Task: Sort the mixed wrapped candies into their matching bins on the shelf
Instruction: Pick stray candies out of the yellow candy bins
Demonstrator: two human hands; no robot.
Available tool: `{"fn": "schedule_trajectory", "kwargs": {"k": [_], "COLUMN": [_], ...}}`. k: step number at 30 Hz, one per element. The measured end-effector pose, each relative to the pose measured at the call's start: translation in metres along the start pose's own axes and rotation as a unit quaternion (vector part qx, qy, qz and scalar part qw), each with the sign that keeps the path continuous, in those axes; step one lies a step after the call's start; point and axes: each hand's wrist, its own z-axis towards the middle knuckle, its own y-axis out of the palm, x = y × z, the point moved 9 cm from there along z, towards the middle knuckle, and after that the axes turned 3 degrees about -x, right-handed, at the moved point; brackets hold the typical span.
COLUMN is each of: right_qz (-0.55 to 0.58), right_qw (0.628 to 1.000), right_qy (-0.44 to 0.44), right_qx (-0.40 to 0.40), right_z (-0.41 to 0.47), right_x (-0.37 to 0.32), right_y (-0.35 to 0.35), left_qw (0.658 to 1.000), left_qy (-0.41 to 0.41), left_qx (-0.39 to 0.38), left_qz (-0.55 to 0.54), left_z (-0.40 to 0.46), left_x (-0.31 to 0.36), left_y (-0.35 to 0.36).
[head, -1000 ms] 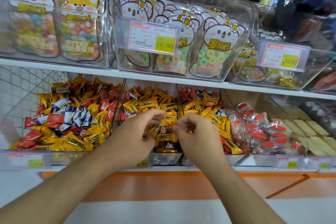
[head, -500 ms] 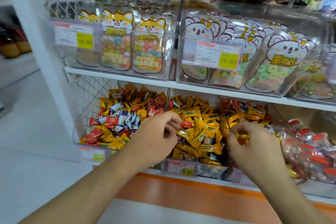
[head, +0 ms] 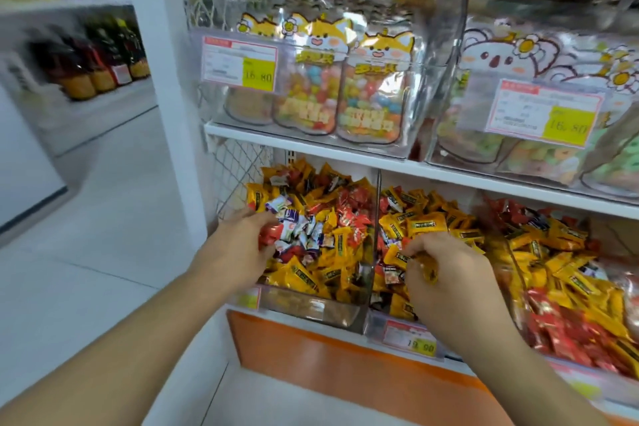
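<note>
From the head camera, a white shop shelf (head: 311, 137) is running above both hands, and pale floor (head: 103, 252) is stretching away to the left of the left hand (head: 242, 245), with blurred bottles (head: 93, 69) sitting on another rack far beyond it. An orange base panel (head: 311, 360) is lying below the wrists.

The left hand is reaching into the leftmost clear plastic bin (head: 311, 309), its fingers curling around a red wrapped candy (head: 269, 233) at the near left of a mixed heap of yellow, red and white-and-purple wrapped candies (head: 321, 218). The right hand (head: 446, 273) is hanging over the middle clear bin (head: 397, 332), its fingers pinching a yellow wrapped candy (head: 397, 258) above a pile of mostly yellow wrappers. A clear divider (head: 375, 235) is standing between the two hands, separating the bins. To the right of the right hand, a third heap of yellow and red candies (head: 570, 280) is lying.

A wire mesh panel (head: 235, 176) is closing off the shelf just beyond the left hand; open floor is lying left of that arm.

Above the hands, clear bags printed with orange cartoon cats (head: 366, 93) are holding coloured sweets. A price tag (head: 240, 62) up there is reading 16.80, and the tag below the right wrist (head: 409, 339) is reading 19.90; the smaller print is blurred.
</note>
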Motion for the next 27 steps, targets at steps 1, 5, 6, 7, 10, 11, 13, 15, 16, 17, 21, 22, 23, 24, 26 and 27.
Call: {"fn": "schedule_trajectory", "kwargs": {"k": [1, 5, 6, 7, 10, 11, 13, 15, 16, 17, 21, 22, 23, 24, 26, 27], "right_qz": [-0.001, -0.004, -0.005, -0.007, -0.011, -0.01, -0.006, 0.003, 0.007, 0.01, 0.016, 0.018, 0.023, 0.032, 0.068, 0.097], "right_qw": [1.0, 1.0, 1.0, 1.0, 1.0, 1.0, 1.0, 1.0, 1.0, 1.0, 1.0, 1.0, 1.0, 0.999, 0.997, 0.995], "right_qy": [0.001, 0.004, 0.0, -0.003, -0.007, -0.009, -0.012, -0.014, -0.014, -0.014, -0.012, -0.013, -0.016, -0.015, 0.002, 0.012], "right_qx": [-0.004, -0.013, -0.013, -0.014, -0.017, -0.016, -0.011, -0.007, -0.005, -0.003, 0.006, 0.007, 0.006, 0.001, -0.021, -0.038], "right_z": [0.001, 0.003, 0.003, 0.003, 0.003, 0.003, 0.002, 0.001, 0.0, -0.001, -0.003, -0.003, -0.003, -0.003, -0.003, -0.003], "right_x": [0.0, -0.002, -0.003, -0.004, -0.004, -0.004, -0.004, -0.004, -0.004, -0.004, -0.003, -0.003, -0.003, -0.004, -0.004, -0.004], "right_y": [0.003, 0.015, 0.016, 0.017, 0.018, 0.018, 0.015, 0.012, 0.011, 0.009, 0.004, 0.003, 0.003, 0.002, 0.002, 0.003], "left_qw": [1.0, 0.999, 0.999, 0.998, 0.997, 0.997, 0.997, 0.996, 0.994, 0.992, 0.981, 0.978, 0.973, 0.967, 0.954, 0.947], "left_qy": [0.004, -0.008, -0.012, -0.013, -0.009, -0.007, -0.01, -0.016, -0.017, -0.016, -0.013, -0.009, -0.003, 0.004, 0.016, 0.024], "left_qx": [0.0, 0.006, 0.013, 0.023, 0.055, 0.061, 0.065, 0.071, 0.075, 0.081, 0.079, 0.076, 0.071, 0.063, 0.032, 0.01], "left_qz": [-0.004, -0.037, -0.049, -0.058, -0.054, -0.049, -0.046, -0.061, -0.074, -0.09, -0.176, -0.194, -0.218, -0.247, -0.299, -0.321], "left_z": [0.002, 0.011, 0.013, 0.013, 0.013, 0.013, 0.012, 0.011, 0.01, 0.008, -0.001, -0.004, -0.008, -0.012, -0.021, -0.026], "left_x": [0.0, -0.004, -0.005, -0.005, -0.002, -0.001, -0.001, 0.0, 0.003, 0.005, 0.022, 0.028, 0.035, 0.042, 0.062, 0.074], "left_y": [0.001, 0.004, 0.005, 0.004, 0.002, 0.002, 0.0, -0.003, -0.007, -0.012, -0.027, -0.03, -0.031, -0.032, -0.029, -0.025]}}
